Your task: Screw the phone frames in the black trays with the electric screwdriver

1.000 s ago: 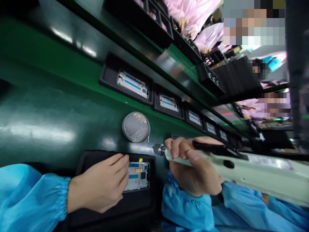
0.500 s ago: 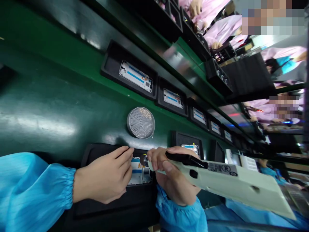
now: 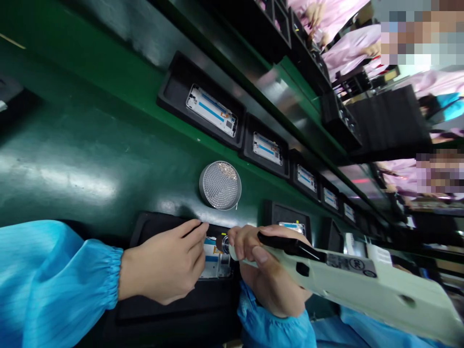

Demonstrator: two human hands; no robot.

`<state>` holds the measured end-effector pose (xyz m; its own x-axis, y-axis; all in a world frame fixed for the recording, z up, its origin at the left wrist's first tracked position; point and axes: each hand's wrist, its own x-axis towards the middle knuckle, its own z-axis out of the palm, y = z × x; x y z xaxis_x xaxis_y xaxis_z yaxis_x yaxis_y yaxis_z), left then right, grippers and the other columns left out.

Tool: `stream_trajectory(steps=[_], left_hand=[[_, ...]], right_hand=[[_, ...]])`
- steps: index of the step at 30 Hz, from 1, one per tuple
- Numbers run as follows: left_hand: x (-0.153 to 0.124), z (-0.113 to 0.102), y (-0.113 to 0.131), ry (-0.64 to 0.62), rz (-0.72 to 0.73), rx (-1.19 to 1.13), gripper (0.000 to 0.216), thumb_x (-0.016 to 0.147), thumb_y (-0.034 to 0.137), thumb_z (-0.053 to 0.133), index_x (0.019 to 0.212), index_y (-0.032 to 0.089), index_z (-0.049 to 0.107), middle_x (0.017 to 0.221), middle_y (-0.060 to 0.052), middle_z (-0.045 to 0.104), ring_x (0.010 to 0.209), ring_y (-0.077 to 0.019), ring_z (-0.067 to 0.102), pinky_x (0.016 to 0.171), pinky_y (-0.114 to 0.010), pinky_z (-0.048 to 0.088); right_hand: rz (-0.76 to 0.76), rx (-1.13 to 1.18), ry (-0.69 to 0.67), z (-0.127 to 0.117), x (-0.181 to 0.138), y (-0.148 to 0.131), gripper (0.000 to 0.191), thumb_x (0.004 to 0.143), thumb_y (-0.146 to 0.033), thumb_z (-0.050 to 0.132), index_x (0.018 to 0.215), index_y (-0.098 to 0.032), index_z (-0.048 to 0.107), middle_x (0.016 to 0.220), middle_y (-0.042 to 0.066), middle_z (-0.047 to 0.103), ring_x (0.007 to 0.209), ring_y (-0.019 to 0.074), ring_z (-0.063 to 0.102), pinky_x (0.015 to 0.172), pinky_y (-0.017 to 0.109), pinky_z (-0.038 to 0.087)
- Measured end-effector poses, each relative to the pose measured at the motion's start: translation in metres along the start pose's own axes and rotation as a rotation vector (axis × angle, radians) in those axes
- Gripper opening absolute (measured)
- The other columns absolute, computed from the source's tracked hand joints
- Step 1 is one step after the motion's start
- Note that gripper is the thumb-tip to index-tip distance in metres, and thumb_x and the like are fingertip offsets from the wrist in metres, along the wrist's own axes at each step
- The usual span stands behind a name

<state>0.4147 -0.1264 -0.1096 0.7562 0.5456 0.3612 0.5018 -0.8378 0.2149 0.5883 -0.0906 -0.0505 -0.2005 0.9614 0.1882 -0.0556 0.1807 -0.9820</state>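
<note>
In my right hand [image 3: 266, 270] is a pale green electric screwdriver [image 3: 348, 270] with a black lever, its tip pointing left. The tip meets the upper part of an opened phone frame [image 3: 218, 267] with blue strips and an orange flex cable; my fingers partly hide the contact. My left hand [image 3: 170, 263] is closed, fingers bent together over the left side of that frame, with the thumb hidden. The frame lies in a black foam tray [image 3: 155, 311]. Just beyond it sits a round grey screw dish [image 3: 220, 186] with a dimpled plate and small shiny pieces along its far edge.
Black trays [image 3: 176, 99] with similar phone frames [image 3: 212, 110] line the back of the green bench [image 3: 90, 159]. Another tray [image 3: 271, 212] holding a frame stands beyond my right hand. A metal rail runs behind the row. Co-workers in pink sleeves [image 3: 344, 34] are across the line.
The whole view has shifted, so the bench and both hands appear slightly farther right. My hands, the screwdriver and the phone frame keep nearly the same places relative to each other.
</note>
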Motion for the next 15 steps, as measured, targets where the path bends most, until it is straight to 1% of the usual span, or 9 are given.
stream_trajectory(steps=[5, 10, 15], left_hand=[[-0.0001, 0.0003, 0.0, 0.005, -0.004, -0.024, 0.048, 0.089, 0.044, 0.06, 0.111, 0.003, 0.071, 0.112, -0.022, 0.072, 0.119, -0.0392, 0.061, 0.111, -0.053, 0.037], [0.0003, -0.0001, 0.0003, 0.007, -0.002, -0.009, 0.047, 0.09, 0.044, 0.057, 0.11, 0.004, 0.071, 0.112, -0.021, 0.073, 0.12, -0.0395, 0.061, 0.11, -0.053, 0.038], [0.001, -0.0013, 0.0003, 0.001, -0.004, 0.008, 0.047, 0.09, 0.045, 0.058, 0.11, 0.005, 0.072, 0.111, -0.02, 0.073, 0.119, -0.0399, 0.061, 0.11, -0.053, 0.038]], right_hand=[[0.006, -0.026, 0.005, 0.001, 0.0007, 0.0007, 0.023, 0.086, -0.015, 0.06, 0.105, -0.029, 0.064, 0.059, -0.006, 0.05, 0.057, 0.013, 0.053, 0.064, 0.035, 0.051], [-0.01, -0.029, 0.022, 0.0017, 0.0007, 0.0014, 0.022, 0.087, -0.017, 0.06, 0.105, -0.028, 0.064, 0.059, -0.006, 0.051, 0.057, 0.0133, 0.054, 0.064, 0.035, 0.051], [0.006, -0.018, 0.015, 0.0031, 0.0005, 0.001, 0.019, 0.086, -0.014, 0.06, 0.1, -0.026, 0.064, 0.059, -0.005, 0.052, 0.056, 0.0124, 0.053, 0.062, 0.034, 0.049]])
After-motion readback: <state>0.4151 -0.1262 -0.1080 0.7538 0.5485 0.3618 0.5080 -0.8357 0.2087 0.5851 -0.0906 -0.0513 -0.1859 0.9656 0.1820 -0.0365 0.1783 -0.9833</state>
